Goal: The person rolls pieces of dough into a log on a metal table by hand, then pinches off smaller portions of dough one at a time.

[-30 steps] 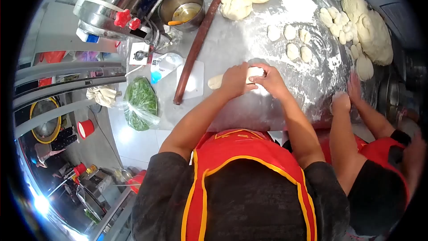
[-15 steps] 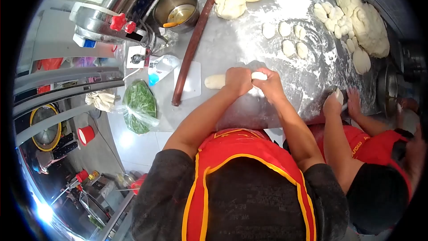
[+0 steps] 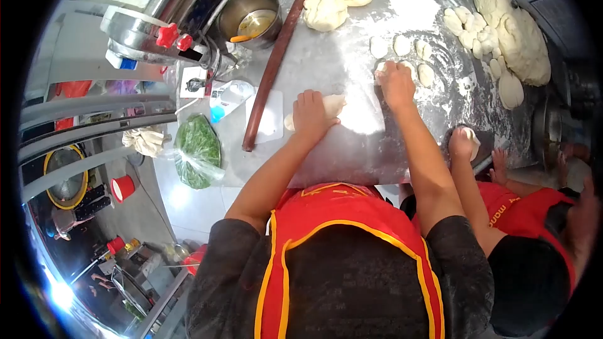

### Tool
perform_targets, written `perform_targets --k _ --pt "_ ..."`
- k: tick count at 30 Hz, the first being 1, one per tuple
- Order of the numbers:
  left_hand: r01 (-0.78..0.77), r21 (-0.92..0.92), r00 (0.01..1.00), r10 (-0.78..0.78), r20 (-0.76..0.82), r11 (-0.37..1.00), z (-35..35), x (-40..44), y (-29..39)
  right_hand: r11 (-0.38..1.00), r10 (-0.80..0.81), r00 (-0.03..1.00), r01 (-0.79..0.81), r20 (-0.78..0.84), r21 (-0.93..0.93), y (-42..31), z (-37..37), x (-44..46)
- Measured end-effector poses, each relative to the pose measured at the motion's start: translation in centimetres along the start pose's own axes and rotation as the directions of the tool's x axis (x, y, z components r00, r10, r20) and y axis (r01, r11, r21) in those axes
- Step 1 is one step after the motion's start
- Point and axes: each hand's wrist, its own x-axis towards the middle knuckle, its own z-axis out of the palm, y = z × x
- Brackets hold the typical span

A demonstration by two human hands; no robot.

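My left hand (image 3: 309, 115) is closed over a roll of dough (image 3: 334, 106), whose two ends stick out on either side of the palm. Farther forward on the floured tabletop, my right hand (image 3: 397, 86) has its fingers closed around a small dough piece (image 3: 380, 68), only partly visible at the fingertips. Around that hand lie several small flattened dough pieces (image 3: 379, 47), one of them partly covered by the fingers.
A long brown rolling pin (image 3: 279, 56) lies left of the dough roll, near a metal pot (image 3: 250, 17) and a bagged green vegetable (image 3: 197, 150). Dough lumps (image 3: 326, 5) sit at the back, a large dough mass (image 3: 521, 44) at right. A co-worker's hand (image 3: 461, 145) holds dough.
My right hand has left the dough roll and moved forward and right to the small pieces with a bit of dough. My left hand has shifted slightly left, still on the roll.
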Motion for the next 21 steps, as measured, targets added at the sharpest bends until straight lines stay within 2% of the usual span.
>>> perform_targets --k 1,3,4,5,7,10,13,16,19,21 --pt "0.022 0.031 1.000 -0.022 -0.008 0.999 0.1 -0.1 -0.3 0.999 -0.041 0.997 0.043 -0.062 0.030 -0.3 -0.4 -0.3" --pt "-0.057 -0.050 0.996 0.060 0.070 0.997 -0.1 0.8 -0.9 0.986 -0.126 0.974 0.143 -0.187 0.083 -1.8 -1.9 -1.5" --pt "-0.094 -0.092 0.989 0.104 0.110 0.991 -0.1 1.0 -1.2 0.955 -0.188 0.974 0.211 -0.127 0.206 -2.8 -2.7 -2.5" --pt "-0.093 -0.190 0.982 0.122 0.146 0.977 -0.3 1.0 -1.3 0.900 -0.163 0.986 0.135 0.032 0.414 -3.4 -2.2 -3.6" --pt "-0.086 -0.378 0.963 0.175 0.206 0.922 -0.9 1.2 -0.7 0.684 -0.200 0.921 -0.115 0.336 0.720 -4.1 -0.6 -5.1" --pt "-0.176 -0.282 0.964 0.222 0.143 0.943 -1.0 0.8 0.2 0.527 -0.171 0.780 -0.443 0.602 0.725 -4.6 0.6 -5.6" --pt "-0.182 -0.206 0.979 0.197 0.056 0.961 -0.5 0.3 0.9 0.507 -0.107 0.847 -0.404 0.520 0.762 -5.7 1.0 -6.9" --pt "-0.153 -0.113 0.985 0.160 0.057 0.982 1.1 0.8 0.9 0.599 -0.086 0.913 -0.273 0.399 0.753 -5.3 2.2 -7.4" --pt "-0.089 -0.082 0.987 0.099 0.129 0.993 -0.1 1.0 2.3 0.710 0.018 0.924 -0.281 0.382 0.646 -6.7 0.1 -7.4" --pt "-0.113 -0.052 0.987 0.118 0.108 0.992 0.2 1.1 2.1 0.701 0.048 0.910 -0.324 0.411 0.636 -6.8 0.1 -7.3"
